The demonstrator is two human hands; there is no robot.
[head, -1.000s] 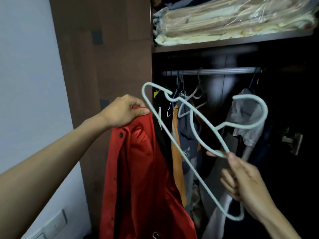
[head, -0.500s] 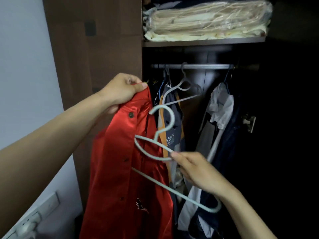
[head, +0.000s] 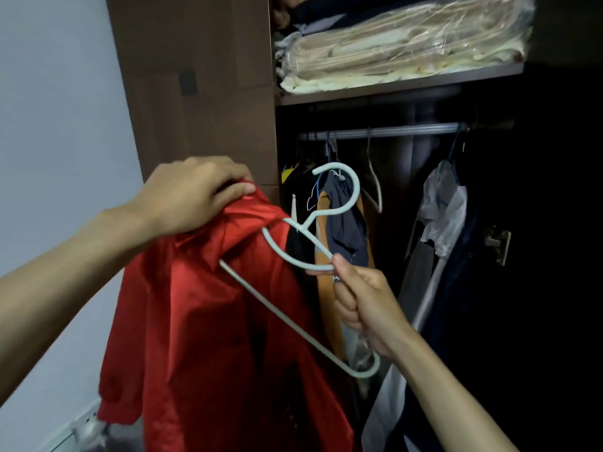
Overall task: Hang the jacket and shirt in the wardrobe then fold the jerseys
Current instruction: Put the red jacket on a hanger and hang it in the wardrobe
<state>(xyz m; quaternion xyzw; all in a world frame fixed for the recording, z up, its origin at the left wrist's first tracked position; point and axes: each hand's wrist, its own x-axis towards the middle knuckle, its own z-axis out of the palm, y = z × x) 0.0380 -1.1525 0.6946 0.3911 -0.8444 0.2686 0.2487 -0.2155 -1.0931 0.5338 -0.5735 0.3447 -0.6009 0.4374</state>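
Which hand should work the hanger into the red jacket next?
Right. The right hand grips the pale hanger, its left end already at the red jacket collar; the left hand holds that collar up.

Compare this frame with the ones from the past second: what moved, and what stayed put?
The right hand swung the pale hanger from out in front of the wardrobe leftward to the red jacket, one end now slipping under the collar. No grip changed: the left hand still grips the collar. Clothes on the rail are unchanged.

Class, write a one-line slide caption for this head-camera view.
Left hand holds up the red jacket while right hand feeds a pale hanger into it.
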